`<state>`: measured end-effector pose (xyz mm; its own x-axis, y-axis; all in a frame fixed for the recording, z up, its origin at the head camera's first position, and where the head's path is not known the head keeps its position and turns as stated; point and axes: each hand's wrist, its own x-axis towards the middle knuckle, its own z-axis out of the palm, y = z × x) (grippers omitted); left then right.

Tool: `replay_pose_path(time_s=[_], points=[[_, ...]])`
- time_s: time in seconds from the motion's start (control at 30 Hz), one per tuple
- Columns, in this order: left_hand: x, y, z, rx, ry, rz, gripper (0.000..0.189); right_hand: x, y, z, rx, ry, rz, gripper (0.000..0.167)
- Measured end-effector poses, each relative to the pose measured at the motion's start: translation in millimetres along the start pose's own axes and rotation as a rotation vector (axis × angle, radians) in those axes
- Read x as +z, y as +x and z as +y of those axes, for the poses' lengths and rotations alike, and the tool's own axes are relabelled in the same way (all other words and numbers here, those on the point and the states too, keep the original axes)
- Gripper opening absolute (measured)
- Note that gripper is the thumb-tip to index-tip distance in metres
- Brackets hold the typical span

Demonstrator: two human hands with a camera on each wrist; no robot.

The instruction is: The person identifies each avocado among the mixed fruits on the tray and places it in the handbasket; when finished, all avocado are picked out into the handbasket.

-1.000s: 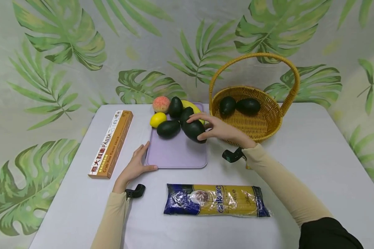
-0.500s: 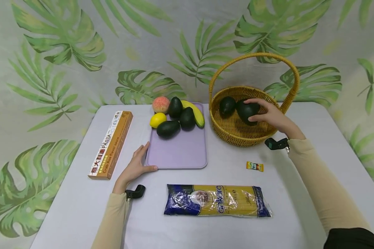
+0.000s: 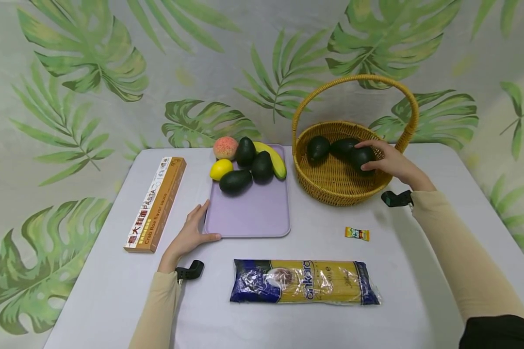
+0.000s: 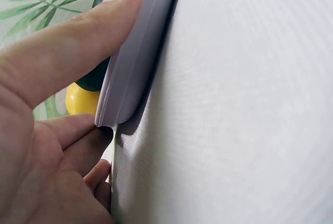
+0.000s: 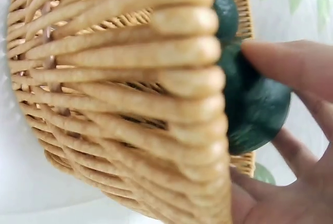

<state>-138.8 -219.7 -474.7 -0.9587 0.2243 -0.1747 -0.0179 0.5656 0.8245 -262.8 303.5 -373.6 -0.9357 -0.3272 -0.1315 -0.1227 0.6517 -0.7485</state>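
Note:
My right hand (image 3: 388,160) holds a dark green avocado (image 3: 362,161) inside the wicker basket (image 3: 332,194), near its right side. Two more avocados lie in the basket, one at the left (image 3: 318,149) and one partly hidden behind the held one. In the right wrist view, thumb and fingers are round the avocado (image 5: 260,114) beyond the woven rim. My left hand (image 3: 189,237) touches the near left corner of the lilac tray (image 3: 249,218), its thumb along the front edge and its fingers straight at the side. Several avocados (image 3: 236,182), a peach (image 3: 225,147), a lemon (image 3: 221,169) and a banana (image 3: 278,165) sit on the tray.
A pasta box (image 3: 155,206) lies left of the tray. Nearer the front is a bag of spaghetti (image 3: 305,282). A small yellow wrapped packet (image 3: 357,234) lies below the basket, whose tall handle (image 3: 358,77) arches over it. A leaf-patterned cloth (image 3: 201,58) hangs behind.
My right hand has carried an avocado from the tray into the basket, then shifted slightly right there. The small packet came into view as the arm moved off. My left hand stays put.

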Motion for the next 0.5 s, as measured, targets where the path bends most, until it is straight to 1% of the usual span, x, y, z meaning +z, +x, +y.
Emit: replay_pose_path(time_s=[0.07,0.13,0.23,0.3,0.4,0.5], points=[[0.3,-0.2,-0.1,0.0,-0.002,0.001,0.105,1.7,2.2,-0.3,-0.028,-0.044,0.012,0.054],[0.5,-0.2,-0.2,0.001,-0.001,0.002,0.104,3.8,4.9,-0.1,-0.053,-0.114,0.022,0.05],[0.8,-0.1,-0.3,0.001,-0.003,0.003,0.104,6.7,6.6,-2.0,-0.046,-0.229,0.017,0.046],[0.8,0.1,-0.2,-0.001,-0.002,0.003,0.104,8.3,7.5,-2.5,-0.026,-0.289,-0.002,0.044],[0.7,0.2,-0.3,-0.004,-0.003,0.003,0.104,9.8,7.9,-2.8,-0.006,-0.324,-0.021,0.044],[0.6,0.3,-0.4,-0.002,0.0,0.002,0.104,10.0,7.5,-1.3,-0.025,-0.302,0.004,0.044]])
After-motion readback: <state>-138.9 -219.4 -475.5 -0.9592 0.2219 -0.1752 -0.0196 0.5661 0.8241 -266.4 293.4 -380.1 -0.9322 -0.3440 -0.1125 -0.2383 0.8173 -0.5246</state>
